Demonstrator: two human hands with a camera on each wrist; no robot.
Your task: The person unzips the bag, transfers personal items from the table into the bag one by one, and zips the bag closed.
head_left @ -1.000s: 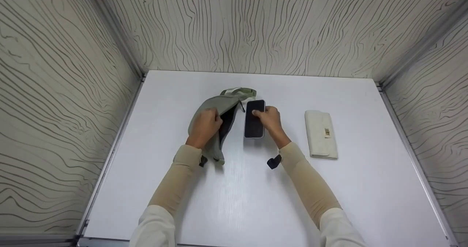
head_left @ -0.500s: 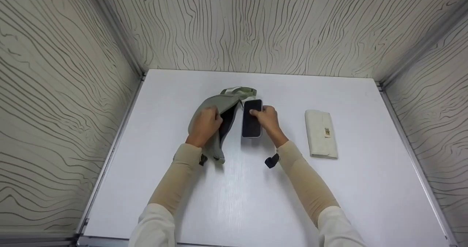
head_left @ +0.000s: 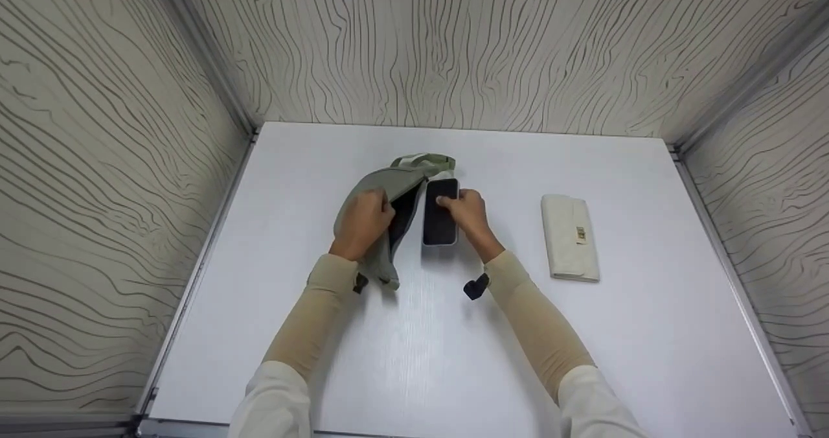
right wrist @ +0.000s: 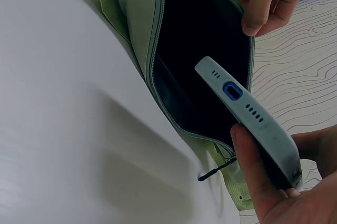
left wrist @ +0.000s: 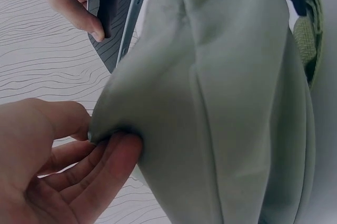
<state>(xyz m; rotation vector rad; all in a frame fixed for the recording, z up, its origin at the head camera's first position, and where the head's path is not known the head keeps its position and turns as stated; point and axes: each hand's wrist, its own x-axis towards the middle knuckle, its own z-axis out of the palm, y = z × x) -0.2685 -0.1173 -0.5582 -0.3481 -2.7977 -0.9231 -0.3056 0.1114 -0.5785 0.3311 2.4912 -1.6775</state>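
A grey-green zippered waist bag (head_left: 388, 182) lies on the table with its dark mouth facing right. My left hand (head_left: 364, 221) pinches the upper edge of that mouth between thumb and fingers, lifting the fabric, as the left wrist view shows. In my right hand (head_left: 471, 214) is a smartphone (head_left: 440, 227) in a pale case, gripped by its right side with the thumb over the dark screen. The phone's charging-port end (right wrist: 247, 108) shows in the right wrist view, overlapping the unzipped opening (right wrist: 205, 29). A black zipper pull (right wrist: 216, 171) hangs at the end of the zip.
A cream wallet (head_left: 570, 237) with a small gold clasp lies on the white table (head_left: 660, 334) to the right. The bag's green strap (head_left: 431, 161) is bunched behind it. Wood-grain-patterned panels (head_left: 440, 56) stand along the back and both sides.
My right hand has moved slightly left with the smartphone, bringing it closer to the bag's mouth. My left hand keeps its pinch on the bag's edge.
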